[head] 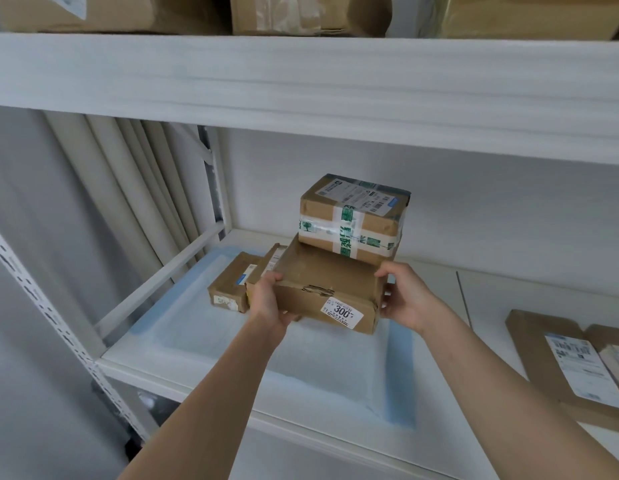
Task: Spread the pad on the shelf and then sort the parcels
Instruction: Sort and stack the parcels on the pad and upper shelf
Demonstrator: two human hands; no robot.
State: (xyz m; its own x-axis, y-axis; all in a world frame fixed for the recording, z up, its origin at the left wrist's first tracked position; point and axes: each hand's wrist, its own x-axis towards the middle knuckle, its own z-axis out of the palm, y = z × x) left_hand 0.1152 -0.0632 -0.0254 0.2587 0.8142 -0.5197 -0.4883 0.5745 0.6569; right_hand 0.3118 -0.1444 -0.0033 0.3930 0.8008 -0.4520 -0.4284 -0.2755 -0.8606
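Observation:
A white pad with blue edges (273, 351) lies spread on the left part of the white shelf (301, 441). Both hands hold a flat brown parcel (322, 278) with a "300" sticker just above the pad. My left hand (266, 299) grips its left end, and my right hand (405, 296) grips its right end. A taped box with green print (353, 220) rests on the back of that flat parcel. Two small brown parcels (232, 285) sit on the pad to the left, beside my left hand.
Flat brown parcels with white labels (571, 362) lie on the bare shelf at the right. The upper shelf board (301, 81) hangs close above, with more cardboard boxes (301, 15) on it. A perforated upright (41, 292) stands at the left.

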